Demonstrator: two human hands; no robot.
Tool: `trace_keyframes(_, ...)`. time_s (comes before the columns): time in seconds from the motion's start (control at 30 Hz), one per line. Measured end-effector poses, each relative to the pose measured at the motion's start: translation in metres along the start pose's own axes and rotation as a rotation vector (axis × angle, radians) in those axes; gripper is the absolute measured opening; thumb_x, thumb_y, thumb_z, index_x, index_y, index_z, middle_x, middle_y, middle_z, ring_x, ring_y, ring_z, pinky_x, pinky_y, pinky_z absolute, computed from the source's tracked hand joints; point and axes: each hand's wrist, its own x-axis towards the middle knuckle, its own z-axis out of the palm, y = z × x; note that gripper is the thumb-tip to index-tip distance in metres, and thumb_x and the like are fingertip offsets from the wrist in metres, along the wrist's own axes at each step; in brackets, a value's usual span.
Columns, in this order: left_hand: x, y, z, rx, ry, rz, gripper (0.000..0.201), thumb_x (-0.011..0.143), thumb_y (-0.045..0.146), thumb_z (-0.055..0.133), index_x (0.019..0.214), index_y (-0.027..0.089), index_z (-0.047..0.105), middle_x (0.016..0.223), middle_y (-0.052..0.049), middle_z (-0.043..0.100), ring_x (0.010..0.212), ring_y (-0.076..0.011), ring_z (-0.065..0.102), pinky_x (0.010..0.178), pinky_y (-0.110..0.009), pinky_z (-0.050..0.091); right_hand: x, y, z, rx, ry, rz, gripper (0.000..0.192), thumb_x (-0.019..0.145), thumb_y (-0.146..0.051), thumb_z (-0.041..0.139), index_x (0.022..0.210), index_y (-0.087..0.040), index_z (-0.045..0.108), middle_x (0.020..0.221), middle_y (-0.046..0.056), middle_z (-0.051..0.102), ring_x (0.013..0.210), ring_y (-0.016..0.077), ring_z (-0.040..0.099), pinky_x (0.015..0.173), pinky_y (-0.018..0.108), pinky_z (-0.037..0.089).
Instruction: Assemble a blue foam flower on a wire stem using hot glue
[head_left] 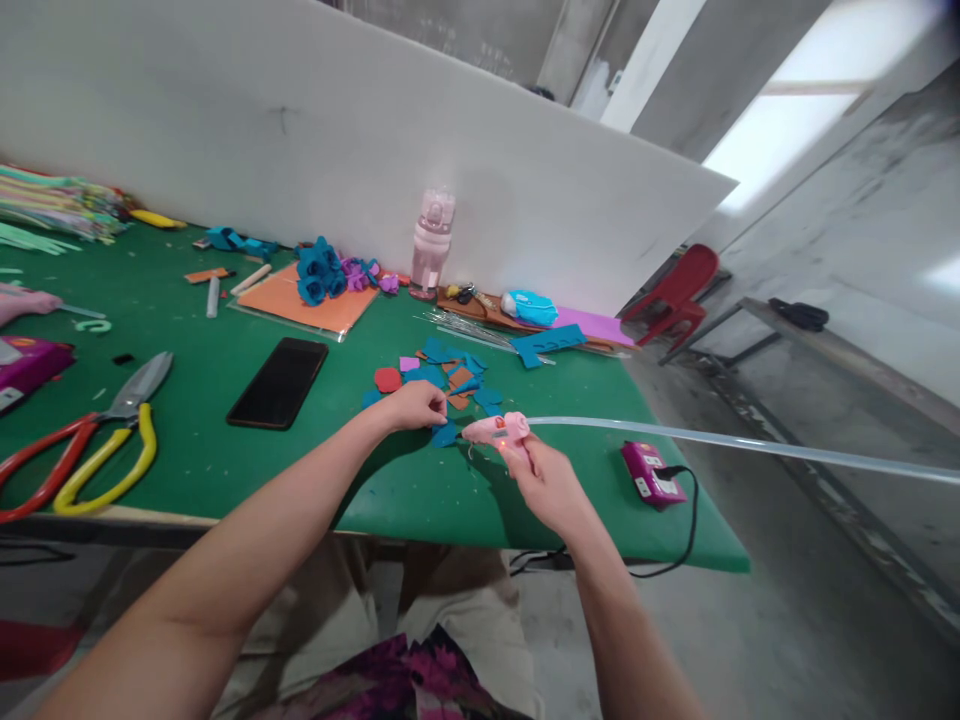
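A: Nearest the lens, floral fabric and beige trousers on the lap, both forearms reaching out over the counter [225, 470] edge.

B: Right hand [551, 485]?

A: Grip closed around the handle of the pink glue gun [499, 430]. Nozzle points left, low over the green counter. Long clear glue stick [735, 445] sticks out the back, running far right.

B: Left hand [416, 405]?

A: Fingers pinched shut on a blue foam piece [444, 435], just beside the gun's nozzle. Can't tell if nozzle and piece touch.

B: Around it?

A: Pile of blue, orange and red foam cutouts [442, 370] right behind the hands. Black phone [279, 382] to the left, flat. Red and yellow shears [90, 440] far left. Pink bottle [433, 240] upright by the white board. Blue foam roses [319, 270] on an orange sheet. Magenta power box [651, 472] with black cable near the right edge.
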Motion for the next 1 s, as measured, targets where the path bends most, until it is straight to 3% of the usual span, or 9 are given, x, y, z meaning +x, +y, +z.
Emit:
trace_keyframes(0.43, 0.0, 0.0, 0.001, -0.022, 0.005, -0.01, 0.01, 0.059, 0.02, 0.054, 0.061, 0.014, 0.061, 0.05, 0.002, 0.055, 0.05, -0.0102, 0.048, 0.05, -0.02, 0.033, -0.001, -0.011, -0.001, 0.066, 0.003, 0.0, 0.031, 0.086, -0.038, 0.034, 0.083, -0.018, 0.057, 0.06, 0.003, 0.058, 0.056, 0.0157, 0.054, 0.052, 0.023, 0.036)
trace_keyframes(1.0, 0.001, -0.002, 0.001, -0.012, 0.014, 0.005, 0.008, 0.06, 0.02, 0.055, 0.059, 0.014, 0.06, 0.05, 0.002, 0.055, 0.05, -0.0101, 0.048, 0.048, -0.019, 0.032, 0.002, -0.007, 0.011, 0.031, -0.037, -0.002, 0.034, 0.086, -0.039, 0.034, 0.094, -0.016, 0.057, 0.077, 0.008, 0.064, 0.065, 0.0168, 0.057, 0.055, 0.023, 0.036)
